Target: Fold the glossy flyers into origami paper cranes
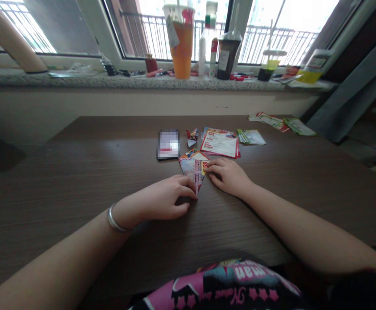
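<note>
A person seated at a dark wood-grain desk is working on a triangular folded glossy flyer, which is lying flat on the desktop at the center, its point aiming at six o'clock toward the person. The left hand is coming in from seven o'clock, its fingers held together and curled, their tips pressing against the flyer's lower left edge; a silver bangle is circling that wrist. The right hand is lying at three o'clock, its fingers close together and pressing on the flyer's right edge, so the paper is sitting between both hands. At eleven o'clock a dark phone with a blurred screen is lying on the desk. At twelve o'clock a small folded paper piece and a stack of red-and-white leaflets are sitting just beyond the flyer, with green leaflets at one o'clock. Along the granite windowsill, an orange tumbler and a white bottle are standing.
</note>
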`<state>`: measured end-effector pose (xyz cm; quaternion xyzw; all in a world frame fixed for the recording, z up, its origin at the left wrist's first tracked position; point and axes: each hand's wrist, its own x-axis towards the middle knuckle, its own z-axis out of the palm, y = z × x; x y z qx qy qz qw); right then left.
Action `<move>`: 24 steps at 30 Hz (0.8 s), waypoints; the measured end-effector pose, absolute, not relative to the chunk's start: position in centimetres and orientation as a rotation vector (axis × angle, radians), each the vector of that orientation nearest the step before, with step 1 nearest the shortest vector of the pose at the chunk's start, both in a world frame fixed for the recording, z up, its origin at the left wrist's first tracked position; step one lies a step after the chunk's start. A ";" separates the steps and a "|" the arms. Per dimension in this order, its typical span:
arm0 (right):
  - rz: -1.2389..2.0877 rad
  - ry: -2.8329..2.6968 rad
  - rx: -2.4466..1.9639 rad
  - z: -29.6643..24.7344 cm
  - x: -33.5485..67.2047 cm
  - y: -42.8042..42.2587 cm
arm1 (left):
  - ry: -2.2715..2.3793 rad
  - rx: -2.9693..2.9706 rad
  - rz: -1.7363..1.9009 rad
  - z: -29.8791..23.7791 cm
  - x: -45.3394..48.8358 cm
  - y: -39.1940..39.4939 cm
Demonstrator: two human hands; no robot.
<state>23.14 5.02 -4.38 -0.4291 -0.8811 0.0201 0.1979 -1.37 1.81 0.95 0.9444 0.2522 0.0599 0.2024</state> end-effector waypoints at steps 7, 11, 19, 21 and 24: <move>0.051 -2.470 -1.210 -4.3 23.2 4.9 | 0.696 2.620 0.132 1.1 -1.6 2.0; 0.041 -2.478 -1.208 -4.2 23.2 4.8 | 0.692 2.628 0.121 1.2 -1.6 1.9; 0.026 -2.479 -1.209 -4.2 23.1 4.9 | 0.726 2.739 0.116 1.4 -1.2 1.2; 0.024 -2.482 -1.212 -4.2 23.1 4.9 | 0.722 2.728 0.110 1.4 -1.3 1.2; 0.023 -2.488 -1.212 -4.2 23.2 4.9 | 0.684 2.703 0.095 1.5 -1.4 1.3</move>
